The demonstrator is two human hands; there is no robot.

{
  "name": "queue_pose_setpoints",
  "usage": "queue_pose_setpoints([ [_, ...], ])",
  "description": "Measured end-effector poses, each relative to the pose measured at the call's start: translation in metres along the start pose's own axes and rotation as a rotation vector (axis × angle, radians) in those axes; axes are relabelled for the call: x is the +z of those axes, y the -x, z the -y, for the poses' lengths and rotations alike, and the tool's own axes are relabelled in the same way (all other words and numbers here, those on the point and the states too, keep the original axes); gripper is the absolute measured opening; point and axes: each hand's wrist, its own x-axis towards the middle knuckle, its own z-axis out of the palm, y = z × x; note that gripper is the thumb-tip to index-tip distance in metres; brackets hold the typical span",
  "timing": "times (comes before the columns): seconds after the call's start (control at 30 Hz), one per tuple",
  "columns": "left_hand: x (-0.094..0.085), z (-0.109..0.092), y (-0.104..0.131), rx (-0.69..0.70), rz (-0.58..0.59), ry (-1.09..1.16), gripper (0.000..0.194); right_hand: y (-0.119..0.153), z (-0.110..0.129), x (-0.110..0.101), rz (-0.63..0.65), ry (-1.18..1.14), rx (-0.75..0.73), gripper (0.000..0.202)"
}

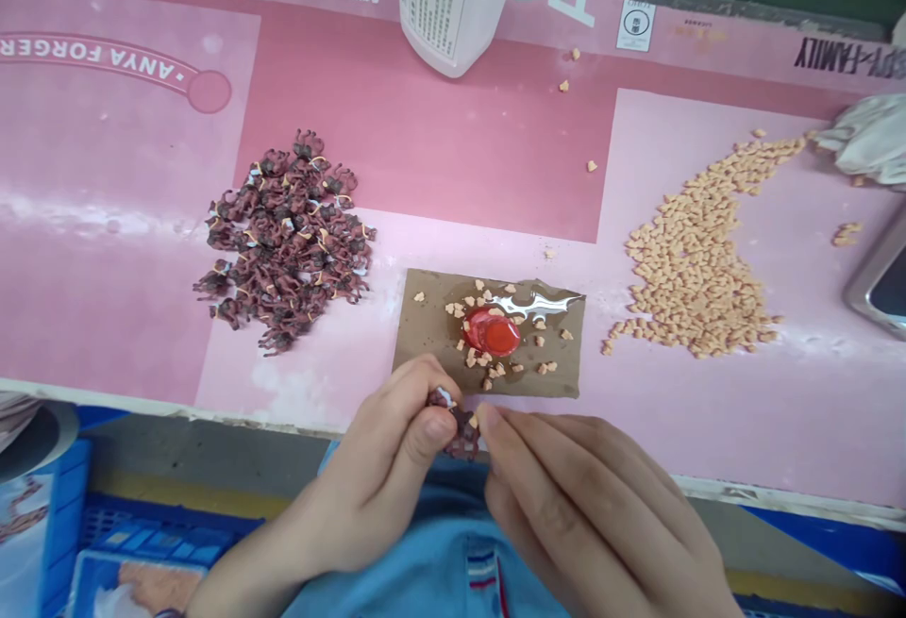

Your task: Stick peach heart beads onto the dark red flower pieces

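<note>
Between thumb and fingers, my left hand (396, 458) grips a small dark brown figurine (461, 431) just above the table's front edge. My right hand (580, 486) pinches a tiny tan piece (475, 419) against the figurine's right side. Just beyond both hands lies a brown cardboard sheet (417, 335), wet with a shiny clear liquid. A red round cap or dish (494, 335) sits on that sheet, with several tan pieces scattered about it.
To the left is a heap of brown figurines (287, 241). A pile of tan pieces (697, 269) spreads out on the right. A white bottle (457, 5) stands at the back. White cloth (867, 137) and a phone-like device (881, 274) lie far right. Blue bins (142, 542) are below left.
</note>
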Motion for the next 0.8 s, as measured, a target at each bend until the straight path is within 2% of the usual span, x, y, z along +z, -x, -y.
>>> queue_pose_setpoints([
  [0.07, 0.001, 0.001, -0.002, 0.105, -0.06, -0.095, 0.038, 0.0, 0.0, 0.001, -0.005, 0.033, -0.048, 0.026],
  [0.13, 0.001, 0.001, -0.004, 0.222, -0.117, -0.214, 0.03, -0.004, -0.006, 0.002, 0.063, -0.004, -0.052, 0.025],
  [0.2, 0.0, 0.0, -0.007, 0.33, -0.145, -0.35, 0.023, -0.009, -0.016, 0.002, 0.102, -0.11, 0.015, 0.027],
  [0.27, 0.0, -0.001, -0.01, 0.409, -0.14, -0.456, 0.019, -0.011, -0.024, 0.003, 0.074, -0.24, 0.12, 0.036],
  [0.33, 0.001, -0.001, -0.013, 0.452, -0.134, -0.517, 0.019, -0.011, -0.029, 0.006, 0.018, -0.341, 0.191, 0.047],
  [0.4, 0.002, 0.0, -0.016, 0.479, -0.14, -0.563, 0.022, -0.01, -0.028, 0.009, -0.014, -0.404, 0.213, 0.049],
  [0.5, -0.001, 0.005, -0.016, 0.507, -0.138, -0.66, 0.025, -0.014, -0.027, 0.004, -0.037, -0.433, 0.208, 0.039],
  [0.57, -0.011, 0.01, -0.01, 0.513, -0.194, -0.741, 0.028, -0.024, -0.036, -0.004, -0.008, -0.378, 0.175, 0.032],
  [0.67, -0.041, 0.021, 0.005, 0.496, -0.4, -0.908, 0.02, -0.054, -0.083, -0.018, -0.056, -0.165, 0.127, 0.028],
  [0.7, -0.054, 0.025, 0.01, 0.492, -0.461, -0.983, 0.023, -0.069, -0.108, -0.02, -0.116, -0.093, 0.087, 0.029],
  [0.73, -0.067, 0.03, 0.016, 0.49, -0.507, -1.064, 0.027, -0.085, -0.135, -0.021, -0.117, -0.029, 0.074, 0.029],
  [0.8, -0.089, 0.04, 0.028, 0.484, -0.546, -1.215, 0.031, -0.122, -0.194, -0.016, -0.052, 0.092, 0.111, 0.027],
])
